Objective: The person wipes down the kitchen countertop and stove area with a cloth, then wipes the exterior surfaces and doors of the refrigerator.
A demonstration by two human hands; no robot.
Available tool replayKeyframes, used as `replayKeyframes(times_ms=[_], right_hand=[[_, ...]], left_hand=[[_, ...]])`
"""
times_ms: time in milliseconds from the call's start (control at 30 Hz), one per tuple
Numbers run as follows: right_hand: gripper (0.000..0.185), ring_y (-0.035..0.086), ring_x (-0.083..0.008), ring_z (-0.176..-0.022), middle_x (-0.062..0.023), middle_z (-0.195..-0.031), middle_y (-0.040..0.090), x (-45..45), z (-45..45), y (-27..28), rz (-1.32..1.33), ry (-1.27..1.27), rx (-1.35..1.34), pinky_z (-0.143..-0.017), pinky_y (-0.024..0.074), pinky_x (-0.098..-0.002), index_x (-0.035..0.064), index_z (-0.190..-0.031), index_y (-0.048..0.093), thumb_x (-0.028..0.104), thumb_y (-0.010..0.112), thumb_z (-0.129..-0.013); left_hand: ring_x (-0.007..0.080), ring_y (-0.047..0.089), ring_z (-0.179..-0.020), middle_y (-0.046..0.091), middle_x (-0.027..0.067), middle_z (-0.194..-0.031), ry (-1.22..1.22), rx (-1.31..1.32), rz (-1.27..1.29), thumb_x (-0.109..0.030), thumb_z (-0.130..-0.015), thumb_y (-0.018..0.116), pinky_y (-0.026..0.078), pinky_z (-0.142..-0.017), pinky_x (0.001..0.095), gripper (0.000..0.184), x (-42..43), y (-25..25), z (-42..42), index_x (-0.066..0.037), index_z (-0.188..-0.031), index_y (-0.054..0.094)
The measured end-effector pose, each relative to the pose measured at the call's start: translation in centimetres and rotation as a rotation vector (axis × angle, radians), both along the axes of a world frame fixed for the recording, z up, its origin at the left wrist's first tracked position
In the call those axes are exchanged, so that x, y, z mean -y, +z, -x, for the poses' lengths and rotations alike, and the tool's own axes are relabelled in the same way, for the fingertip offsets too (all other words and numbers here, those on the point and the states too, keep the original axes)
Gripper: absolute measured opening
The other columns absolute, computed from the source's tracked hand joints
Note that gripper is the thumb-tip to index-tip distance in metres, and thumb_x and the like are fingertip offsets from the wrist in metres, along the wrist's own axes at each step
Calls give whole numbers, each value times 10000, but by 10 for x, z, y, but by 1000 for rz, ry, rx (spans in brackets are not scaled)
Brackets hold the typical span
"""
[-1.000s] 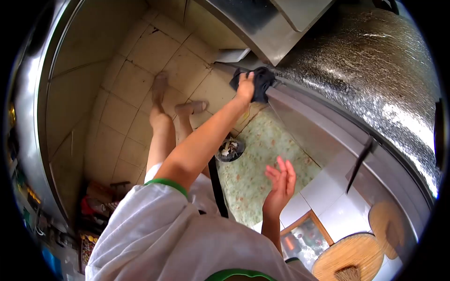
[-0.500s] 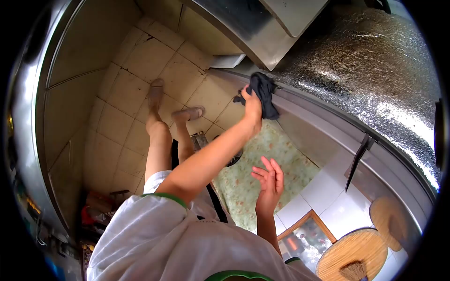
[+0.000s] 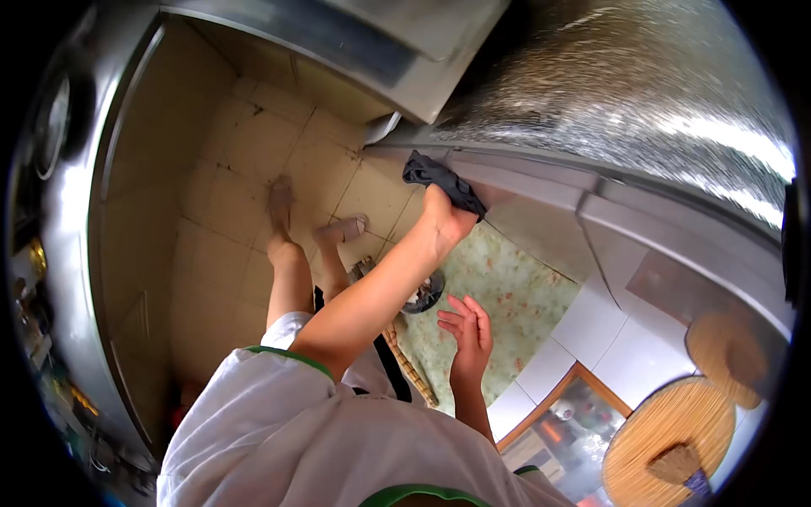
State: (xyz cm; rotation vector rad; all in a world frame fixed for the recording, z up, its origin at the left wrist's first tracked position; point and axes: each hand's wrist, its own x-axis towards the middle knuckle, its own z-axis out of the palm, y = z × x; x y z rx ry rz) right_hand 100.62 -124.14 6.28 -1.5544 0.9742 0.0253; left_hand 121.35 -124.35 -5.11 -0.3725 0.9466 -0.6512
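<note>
A crumpled dark cloth point(image 3: 460, 193) is gripped in my left hand point(image 3: 443, 211), whose arm reaches forward across my body. The cloth lies against the grey metal front edge point(image 3: 528, 176) of a counter; the fingers are largely hidden by the hand and the fabric. My right hand point(image 3: 470, 328) hangs in the air lower down, with its fingers apart and slightly curled. Nothing is in it, and it is apart from the counter front.
The shiny, foil-like counter top point(image 3: 625, 110) fills the upper right. A steel unit point(image 3: 405, 80) juts out above. Around my feet lie floor tiles point(image 3: 245, 211) and a patterned green mat point(image 3: 515, 287). A black bin point(image 3: 429, 291), round woven lid point(image 3: 667, 431) and brush point(image 3: 676, 465) sit lower.
My left hand has turned over with the cloth, which now spreads along the counter edge. My right hand keeps about the same pose. The head view has shifted and tilted.
</note>
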Motion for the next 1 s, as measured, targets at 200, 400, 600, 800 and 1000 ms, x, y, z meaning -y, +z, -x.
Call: replayKeyframes(times_ms=[200, 400, 600, 800, 1000], right_hand=[[330, 634, -223, -939, -196, -1198, 594, 21, -2, 26, 3, -70, 206, -819, 520, -322, -32, -1258, 465, 189, 384, -1027], [319, 643, -198, -904, -163, -1174, 616, 42, -10, 31, -43, -157, 407, -796, 521, -299, -22, -1250, 484, 187, 400, -1023], [354, 640, -195, -898, -162, -1172, 621, 57, -3, 33, -158, -394, 482, -801, 512, -310, -11, -1243, 488, 250, 402, -1020], [441, 593, -230, -1061, -139, -1277, 565, 75, 38, 14, -234, -594, 441, -919, 457, -355, 21, -1317, 447, 334, 405, -1010], [684, 348, -287, -1345, -114, -1476, 350, 55, -11, -51, -303, -648, 335, -1093, 258, -422, 115, -1471, 259, 532, 429, -957]], left_hand=[[212, 567, -1021, 616, 40, -1118, 243, 556, 529, -290, -964, 430, 439, -895, 373, 280, -5, 96, 12, -93, -1084, 589], [263, 435, -1236, 479, 113, -1344, -175, 516, 22, -259, -969, 392, 329, -1055, 430, 355, -18, 212, 10, -46, -1225, 515], [288, 456, -1199, 527, 98, -1279, -342, 526, -66, -316, -930, 441, 295, -1068, 467, 367, 2, 126, 5, -84, -1192, 551], [321, 422, -1263, 511, 93, -1344, -469, 446, -281, -418, -941, 378, 222, -1117, 537, 478, 26, 35, 9, -139, -1300, 526], [334, 464, -1232, 555, 110, -1291, -669, 440, -502, -316, -982, 342, 297, -1080, 557, 399, 34, 98, 26, -88, -1218, 571]])
